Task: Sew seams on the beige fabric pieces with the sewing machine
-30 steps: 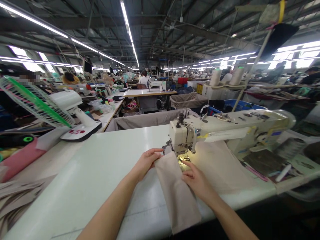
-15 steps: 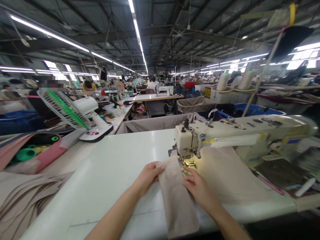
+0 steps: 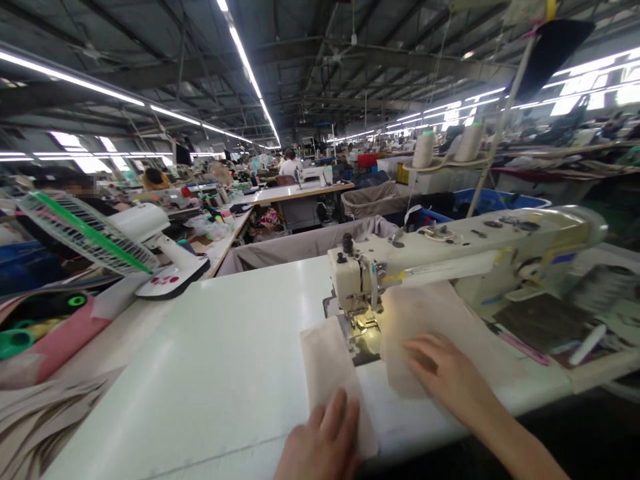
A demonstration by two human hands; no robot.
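Note:
A narrow beige fabric strip (image 3: pixel 325 360) lies on the pale table, just left of the needle area of a sewing machine (image 3: pixel 350 280). On the strip's near end rests my left hand (image 3: pixel 320 443), fingers stretched over the cloth and thumb hidden. My right hand (image 3: pixel 447 373) is over a larger beige fabric panel (image 3: pixel 430 307) beneath the machine's arm. Its fingers reach left across the panel's near part, slightly apart and partly bent. A lamp lights the presser foot (image 3: pixel 367 323), and bare metal plate shows between the two cloths.
A white fan (image 3: pixel 145 227) with a green stripe stands at the left. Below it are thread spools (image 3: pixel 20 340) and stacked beige cloth pieces (image 3: pixel 45 427). Pink-handled tweezers (image 3: pixel 525 348) lie right of the panel. A cloth-lined bin (image 3: pixel 300 243) stands behind the table.
Both hands have left the strip's upper end. My left hand has slid down to its near end; my right hand has moved right onto the larger panel. The view has shifted right.

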